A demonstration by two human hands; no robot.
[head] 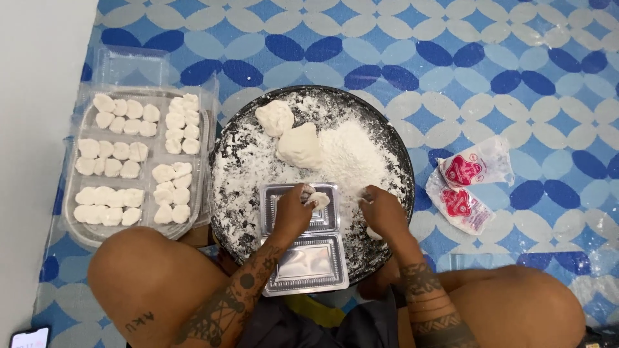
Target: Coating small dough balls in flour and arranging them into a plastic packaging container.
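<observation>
A round black tray [240,161] dusted with white flour sits on the floor in front of me. Two lumps of white dough [298,145] rest near its far side. An open clear plastic clamshell box [308,258] lies on the tray's near edge. My left hand [293,209] holds a small white dough piece [318,199] over the box's upper half. My right hand [382,209] rests in the flour to the right, fingers curled; a small dough piece [373,233] lies under its wrist.
Left of the tray, clear plastic boxes [84,232] hold several small dough pieces in rows. Two red-and-white flour bags [465,187] lie to the right on the blue patterned mat. My bare knees frame the bottom; a phone [29,337] lies at the lower left.
</observation>
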